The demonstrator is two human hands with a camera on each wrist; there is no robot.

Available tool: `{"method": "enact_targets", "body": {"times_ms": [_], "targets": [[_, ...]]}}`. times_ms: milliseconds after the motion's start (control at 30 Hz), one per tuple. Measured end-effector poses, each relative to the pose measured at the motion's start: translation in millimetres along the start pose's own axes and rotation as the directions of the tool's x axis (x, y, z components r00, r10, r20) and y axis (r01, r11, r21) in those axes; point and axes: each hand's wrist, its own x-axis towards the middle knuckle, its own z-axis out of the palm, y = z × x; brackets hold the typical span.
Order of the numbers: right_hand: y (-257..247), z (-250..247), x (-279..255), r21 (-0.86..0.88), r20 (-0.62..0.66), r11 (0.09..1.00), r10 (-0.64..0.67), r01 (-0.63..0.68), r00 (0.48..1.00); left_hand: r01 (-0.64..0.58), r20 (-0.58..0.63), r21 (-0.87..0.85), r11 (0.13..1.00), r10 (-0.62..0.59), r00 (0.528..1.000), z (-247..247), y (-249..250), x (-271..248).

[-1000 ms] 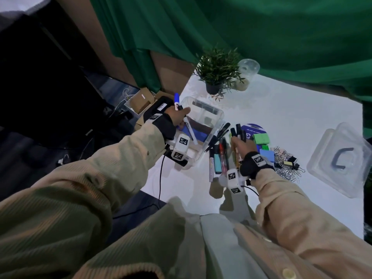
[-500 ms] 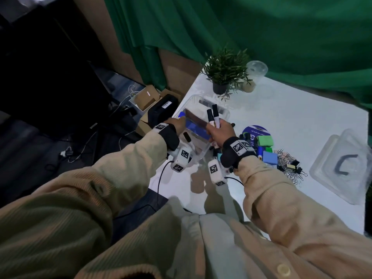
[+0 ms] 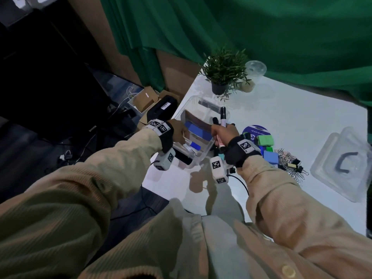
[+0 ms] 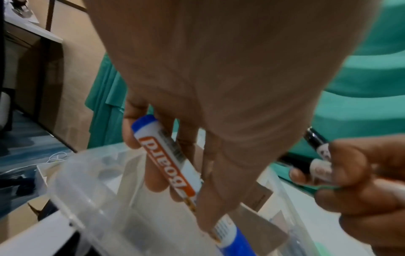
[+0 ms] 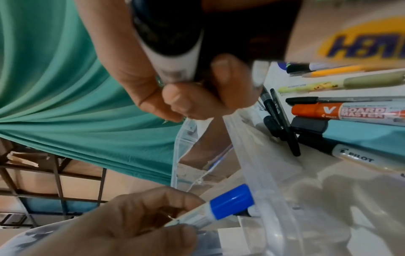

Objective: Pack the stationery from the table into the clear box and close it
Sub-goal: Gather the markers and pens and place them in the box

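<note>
Standing on white table (image 3: pixel 291 121): potted plant (image 3: pixel 223 71), green curtain (image 3: pixel 261 33) behind.

Both my arms wear beige ribbed corduroy sleeves (image 3: pixel 112 178); shirt front buttoned, one pale button (image 3: pixel 288 270) visible. Black wrist straps on left wrist (image 3: pixel 168 137) and right wrist (image 3: pixel 236 154). Each strap carries white plates with black square-pattern markers. White camera blocks (image 3: pixel 217 170) hang below; thin black cable (image 3: pixel 241 184) trails.

Clear box (image 3: pixel 203 156) open at table's left edge, blue-capped marker (image 3: pixel 192 146) lowered inside, black-capped markers (image 3: pixel 222 117) upright over its right rim, lid (image 3: pixel 342 166) far right.
</note>
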Motion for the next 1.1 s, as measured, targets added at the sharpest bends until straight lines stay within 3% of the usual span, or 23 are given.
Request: {"method": "enact_targets", "body": {"times_ms": [167,267,367,433,533,633,733,833,933,1033,1100], "targets": [[-11,0,3,0.038,0.01,0.999,-0.016,0.016,1.0,-0.109,-0.042,0.025,0.994,0.11,0.993,9,-1,6],[-22,5,8,0.187,-0.007,0.982,-0.026,0.027,1.0,-0.211,-0.062,-0.193,0.958,0.203,0.977,2,6,1],[-31,17,19,0.441,-0.041,0.897,0.006,0.013,0.999,-0.278,0.001,-0.38,0.882,0.301,0.954,-3,21,-5],[-37,26,24,0.58,-0.041,0.814,0.031,-0.001,0.999,-0.304,0.011,-0.389,0.87,0.334,0.942,-1,28,-4],[-41,34,29,0.646,-0.064,0.762,0.004,0.038,0.998,-0.288,-0.008,-0.392,0.874,0.31,0.951,1,28,-5],[-46,27,35,0.653,-0.189,0.741,-0.04,0.156,0.981,-0.175,-0.001,-0.412,0.894,0.192,0.981,-1,14,-8],[-49,14,37,0.549,-0.24,0.81,-0.082,0.205,0.967,-0.016,-0.033,-0.464,0.886,0.0,0.999,3,-2,-6],[-42,15,29,0.337,-0.128,0.92,-0.168,0.202,0.977,0.138,-0.073,-0.556,0.82,-0.213,0.974,8,-10,-3],[-31,27,24,0.089,0.007,0.97,-0.226,0.225,0.974,0.228,-0.07,-0.71,0.667,-0.388,0.919,14,-7,-1],[-23,39,20,-0.02,0.108,0.967,-0.251,0.254,0.962,0.237,-0.073,-0.819,0.522,-0.506,0.86,15,-1,1],[-17,45,19,-0.116,0.166,0.957,-0.246,0.267,0.955,0.245,-0.031,-0.833,0.497,-0.484,0.875,15,-1,1]]}}
